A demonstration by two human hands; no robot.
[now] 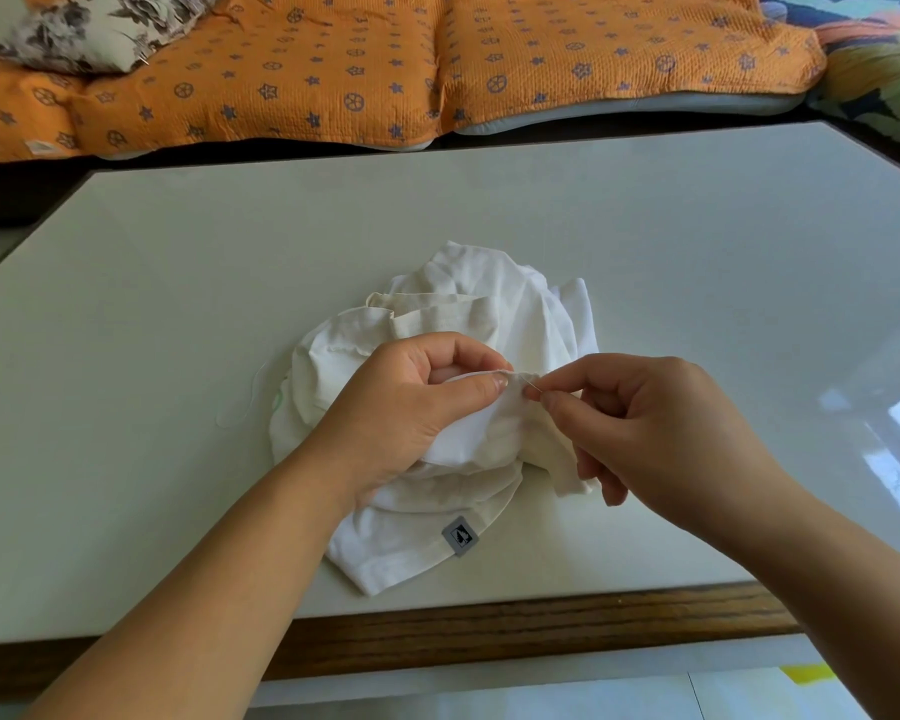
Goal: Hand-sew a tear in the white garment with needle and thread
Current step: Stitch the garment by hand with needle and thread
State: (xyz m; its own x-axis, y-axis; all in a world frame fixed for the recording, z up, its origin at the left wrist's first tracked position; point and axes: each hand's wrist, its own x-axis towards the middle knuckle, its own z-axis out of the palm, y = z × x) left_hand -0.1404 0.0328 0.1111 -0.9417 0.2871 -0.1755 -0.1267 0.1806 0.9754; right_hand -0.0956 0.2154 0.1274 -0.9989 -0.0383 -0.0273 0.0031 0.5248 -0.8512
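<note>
White garment (489, 304) fold pinched taut by left hand (411, 402) so right hand (661, 428), at three o'clock, pinching the needle (533, 390), can stitch (pale thread (253, 394) trails at nine o'clock).

Home: quilted sofa (333, 70), table (178, 304)

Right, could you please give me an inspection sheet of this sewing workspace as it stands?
Surface: pale smooth tabletop with wooden front edge.
Job's things: crumpled white cotton garment with grey square label; thin metal needle at its raised fold; pale loose thread on the tabletop, left of the garment.
Clutter: nothing seen.
Grips: left hand pinches the fold; right hand pinches the needle.
Cables: nothing seen.
Surroundings: orange quilted cover with blue stars and floral cushion beyond the tabletop.
</note>
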